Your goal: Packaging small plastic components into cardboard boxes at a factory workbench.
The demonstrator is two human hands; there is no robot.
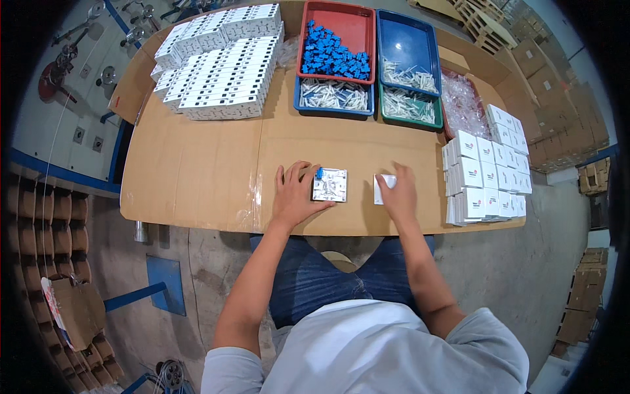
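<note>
The light, stiff white switch plate (329, 185) is steadied at its left edge by the flat, spread left hand (296, 196), while a small white box (382, 186) is covered by the loosely curled right hand (398, 194).

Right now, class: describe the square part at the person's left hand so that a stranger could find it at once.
Start at the cardboard-covered table and follow its near edge to the left hand. Against its fingertips lies a flat square white plate. Unlike the small white box under the right hand, it carries a small blue piece at one corner.

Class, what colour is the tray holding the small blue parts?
Red tray, seen in the head view.
</note>
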